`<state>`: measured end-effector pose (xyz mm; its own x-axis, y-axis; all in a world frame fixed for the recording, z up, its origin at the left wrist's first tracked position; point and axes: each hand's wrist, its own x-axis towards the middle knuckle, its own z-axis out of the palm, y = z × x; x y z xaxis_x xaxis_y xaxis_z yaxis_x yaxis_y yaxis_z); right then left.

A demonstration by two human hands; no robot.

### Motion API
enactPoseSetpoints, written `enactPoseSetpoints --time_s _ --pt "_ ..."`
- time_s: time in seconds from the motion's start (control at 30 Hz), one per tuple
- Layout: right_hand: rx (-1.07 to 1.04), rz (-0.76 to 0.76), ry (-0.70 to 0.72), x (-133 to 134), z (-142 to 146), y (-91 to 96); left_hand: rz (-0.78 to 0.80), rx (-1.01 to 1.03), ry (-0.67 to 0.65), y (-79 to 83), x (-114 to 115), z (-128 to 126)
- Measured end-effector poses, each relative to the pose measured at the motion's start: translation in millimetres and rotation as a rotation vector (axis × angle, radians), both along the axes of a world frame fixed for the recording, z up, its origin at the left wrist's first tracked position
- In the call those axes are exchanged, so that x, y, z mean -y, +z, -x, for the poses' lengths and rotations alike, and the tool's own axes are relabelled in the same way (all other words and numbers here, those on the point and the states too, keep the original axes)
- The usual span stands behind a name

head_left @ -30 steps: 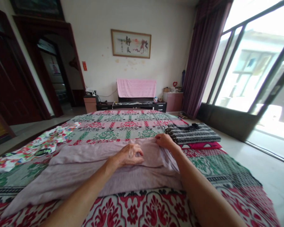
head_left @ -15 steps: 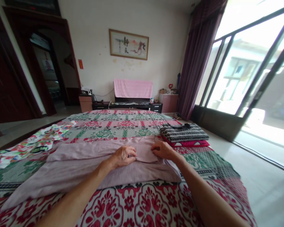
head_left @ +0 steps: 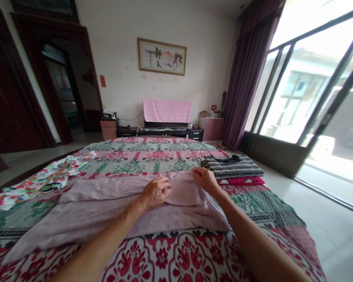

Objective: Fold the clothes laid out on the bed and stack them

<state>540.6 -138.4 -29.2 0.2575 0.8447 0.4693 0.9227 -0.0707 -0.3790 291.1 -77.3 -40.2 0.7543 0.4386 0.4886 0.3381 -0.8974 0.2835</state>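
A pale mauve garment (head_left: 100,207) lies spread across the near part of a bed covered by a red, green and white flowered bedspread (head_left: 153,154). My left hand (head_left: 155,192) rests on the garment's folded upper edge with its fingers curled and pinching the cloth. My right hand (head_left: 205,179) is at the garment's far right corner, fingers closed on the fabric there. Both forearms reach in from the bottom of the view.
A folded black-and-white striped garment (head_left: 233,166) lies on the bed right of my right hand, on red cloth. A colourful printed cloth (head_left: 44,180) lies at the left. Beyond the bed stand a low cabinet with a pink towel (head_left: 167,110), a purple curtain and large windows.
My right hand has moved from the middle of the fold out to the garment's far right corner. My left hand stayed on the fold, shifting slightly.
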Motion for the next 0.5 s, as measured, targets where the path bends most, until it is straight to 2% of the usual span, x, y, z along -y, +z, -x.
enactPoseSetpoints --time_s 0.13,0.23,0.3,0.5 --pt "0.017 0.166 -0.200 -21 4 8.3 -0.099 -0.012 0.121 -11.2 -18 2" --pt "-0.030 0.317 -0.329 -33 9 6.1 -0.118 -0.022 0.194 -19.8 -31 9" --pt "-0.048 0.359 -0.345 -37 13 1.6 -0.111 -0.018 0.239 -24.1 -36 12" --pt "-0.036 0.342 -0.331 -35 17 -7.7 -0.065 -0.061 0.272 -29.7 -39 13"
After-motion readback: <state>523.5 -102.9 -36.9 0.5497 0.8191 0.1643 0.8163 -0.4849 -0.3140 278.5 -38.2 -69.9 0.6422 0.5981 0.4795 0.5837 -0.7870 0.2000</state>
